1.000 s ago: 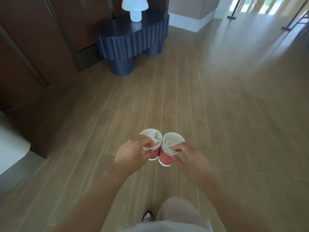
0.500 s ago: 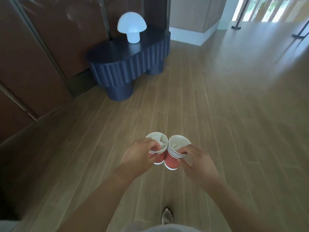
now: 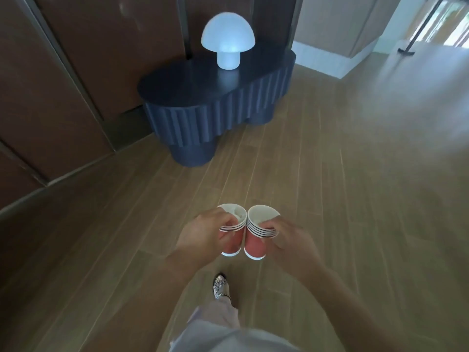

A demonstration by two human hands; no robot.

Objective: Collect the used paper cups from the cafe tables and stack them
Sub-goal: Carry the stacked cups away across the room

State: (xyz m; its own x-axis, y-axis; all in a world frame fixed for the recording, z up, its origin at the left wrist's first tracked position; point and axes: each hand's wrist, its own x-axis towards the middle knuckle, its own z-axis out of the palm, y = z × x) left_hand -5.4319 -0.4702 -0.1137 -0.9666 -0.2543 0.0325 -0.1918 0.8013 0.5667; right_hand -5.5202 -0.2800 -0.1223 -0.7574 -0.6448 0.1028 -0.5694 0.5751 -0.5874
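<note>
Left hand is gripping the left cup stack by its rims. Right hand is pinching the right cup stack, the stacks touching.

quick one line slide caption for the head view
Left hand grips the left stack of red paper cups, right hand the right stack, side by side; mushroom lamp on fluted dark table.

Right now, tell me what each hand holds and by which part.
One stack of red paper cups in the left hand, a second stack in the right hand, each gripped at its rims.
</note>
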